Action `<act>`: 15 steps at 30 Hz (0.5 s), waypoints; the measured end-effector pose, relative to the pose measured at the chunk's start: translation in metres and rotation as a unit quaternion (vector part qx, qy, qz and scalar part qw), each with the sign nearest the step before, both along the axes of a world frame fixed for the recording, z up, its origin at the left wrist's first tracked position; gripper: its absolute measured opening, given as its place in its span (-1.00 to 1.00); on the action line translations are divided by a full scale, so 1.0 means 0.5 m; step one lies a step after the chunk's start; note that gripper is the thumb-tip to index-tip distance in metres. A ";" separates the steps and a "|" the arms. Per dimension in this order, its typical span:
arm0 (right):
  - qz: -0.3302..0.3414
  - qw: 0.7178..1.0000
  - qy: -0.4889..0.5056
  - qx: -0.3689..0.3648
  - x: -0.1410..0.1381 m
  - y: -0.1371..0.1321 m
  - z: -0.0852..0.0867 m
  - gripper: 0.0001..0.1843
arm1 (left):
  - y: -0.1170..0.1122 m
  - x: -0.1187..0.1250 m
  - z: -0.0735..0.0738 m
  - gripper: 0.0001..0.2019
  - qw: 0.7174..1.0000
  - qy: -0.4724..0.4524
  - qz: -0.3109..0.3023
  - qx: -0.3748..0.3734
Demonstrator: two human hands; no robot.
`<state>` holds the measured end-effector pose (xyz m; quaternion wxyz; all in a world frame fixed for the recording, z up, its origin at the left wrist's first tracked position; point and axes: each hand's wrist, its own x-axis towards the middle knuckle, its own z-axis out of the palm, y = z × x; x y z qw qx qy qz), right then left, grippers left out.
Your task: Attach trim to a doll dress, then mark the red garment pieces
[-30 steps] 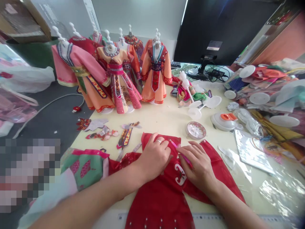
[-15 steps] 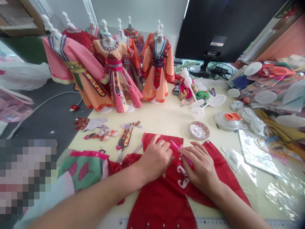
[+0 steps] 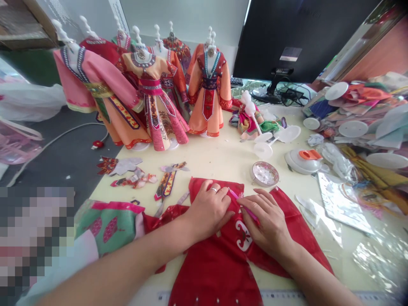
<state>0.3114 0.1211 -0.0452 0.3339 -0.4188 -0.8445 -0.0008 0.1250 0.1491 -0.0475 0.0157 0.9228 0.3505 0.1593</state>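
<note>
A small red doll garment (image 3: 219,272) with a white appliqué lies spread flat below both hands. My left hand (image 3: 208,208), wearing a ring, presses on its upper part with curled fingers, the fingertips partly hidden against the cloth. In my right hand (image 3: 267,221) is a slim pink pen-like tool (image 3: 235,194), pinched between thumb and fingers. Its tip points up and left, close beside my left fingertips. Just beyond the right hand stands a round dish (image 3: 265,174) of small white bits.
Several dressed doll forms (image 3: 208,93) stand at the back left, beside a monitor (image 3: 302,38). Embroidered fabric pieces (image 3: 165,182) and a green cloth (image 3: 111,225) lie leftward. A white container with an orange clip (image 3: 302,161), plastic bags and a fabric heap (image 3: 366,102) fill the right. A ruler (image 3: 280,295) lies in front.
The tool's tip has come slightly closer to my left fingertips. Both hands otherwise keep nearly the same place on the red cloth; the whole view has shifted a little.
</note>
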 end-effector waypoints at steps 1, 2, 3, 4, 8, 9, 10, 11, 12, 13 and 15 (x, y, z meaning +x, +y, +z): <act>-0.003 1.000 0.006 0.000 0.001 0.000 0.001 -0.68 | 0.000 0.000 0.000 -0.73 1.000 0.003 0.000 0.001; -0.006 1.000 0.011 0.001 0.002 0.000 0.002 -0.68 | 0.000 0.000 -0.001 -0.73 1.000 0.005 0.000 0.002; -0.009 1.000 0.016 0.003 0.002 0.000 0.002 -0.69 | -0.001 0.000 -0.001 -0.74 1.000 0.006 0.001 0.003; -0.012 1.000 0.018 0.004 0.003 0.000 0.003 -0.69 | -0.001 0.000 -0.002 -0.74 1.000 0.007 0.002 0.005; -0.010 1.000 0.019 0.000 0.004 0.000 0.002 -0.70 | -0.001 -0.001 -0.004 -0.75 1.000 0.002 0.001 0.009; -0.008 1.000 0.018 -0.001 0.003 0.000 0.001 -0.69 | -0.001 -0.002 -0.004 -0.74 1.000 0.000 0.000 0.011; -0.005 1.000 0.016 -0.003 0.003 0.001 0.000 -0.69 | 0.000 -0.002 -0.004 -0.74 1.000 -0.001 -0.001 0.012; -0.004 1.000 0.015 -0.004 0.002 0.001 0.000 -0.69 | 0.000 -0.002 -0.003 -0.73 1.000 -0.002 -0.002 0.013; -0.002 1.000 0.013 -0.004 0.002 0.001 -0.001 -0.69 | 0.000 -0.003 -0.003 -0.73 1.000 -0.003 -0.002 0.014; -0.001 1.000 0.012 -0.005 0.001 0.002 -0.002 -0.69 | 0.000 -0.003 -0.003 -0.72 1.000 -0.004 -0.003 0.015; -0.002 1.000 0.011 -0.006 0.001 0.002 -0.003 -0.70 | 0.000 -0.003 -0.003 -0.72 1.000 -0.005 -0.003 0.014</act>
